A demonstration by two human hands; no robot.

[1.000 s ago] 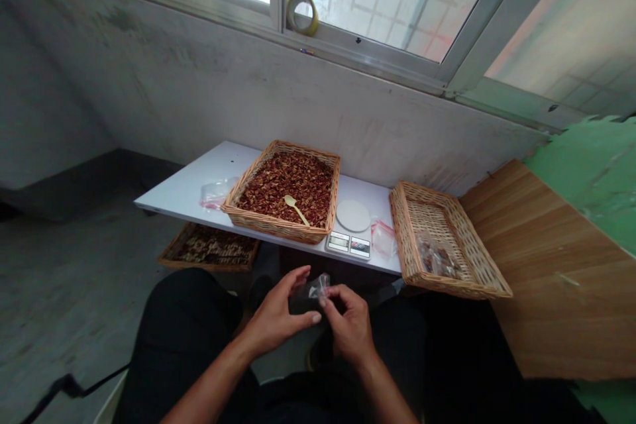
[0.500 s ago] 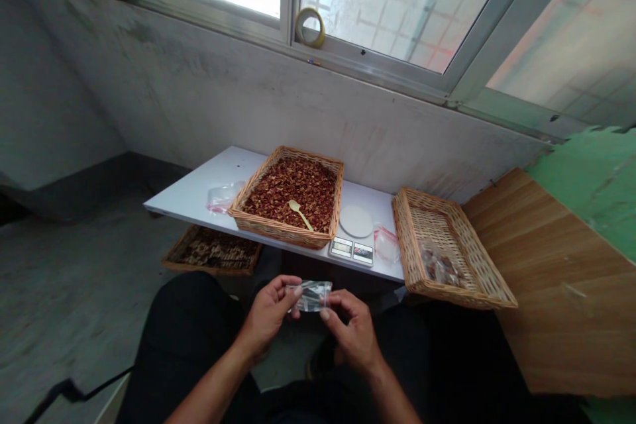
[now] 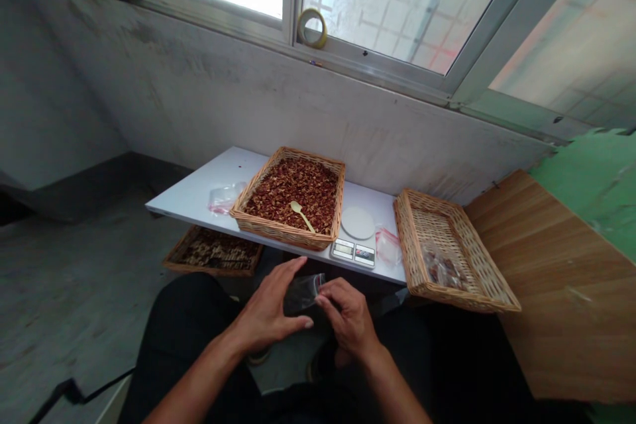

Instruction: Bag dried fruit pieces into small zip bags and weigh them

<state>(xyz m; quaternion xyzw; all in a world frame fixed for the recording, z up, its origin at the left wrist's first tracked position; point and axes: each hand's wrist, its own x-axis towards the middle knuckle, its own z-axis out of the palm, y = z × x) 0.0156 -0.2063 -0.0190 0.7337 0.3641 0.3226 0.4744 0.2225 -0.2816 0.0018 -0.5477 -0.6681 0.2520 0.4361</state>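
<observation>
A clear plastic bag (image 3: 301, 293) with a red strip at its top edge hangs between my hands, in front of the table. My right hand (image 3: 348, 315) pinches that edge between thumb and fingers. My left hand (image 3: 272, 308) is beside the bag, thumb and fingers spread apart. Beyond them on the white table (image 3: 199, 192), a wicker basket (image 3: 283, 232) holds reddish-brown pieces, with a pale yellow spoon (image 3: 301, 215) lying on top. A kitchen scale (image 3: 358, 225) stands right of that basket, its round plate bare.
Flat plastic bags lie left of the basket (image 3: 224, 197) and right of the scale (image 3: 388, 246). A second wicker basket (image 3: 412, 258) at the right holds filled bags. Another basket (image 3: 213, 252) sits below the table; a tape roll (image 3: 312, 28) stands on the windowsill.
My left hand has let go of the bag and opened beside it. The bag now hangs tilted from my right hand, its red strip showing.
</observation>
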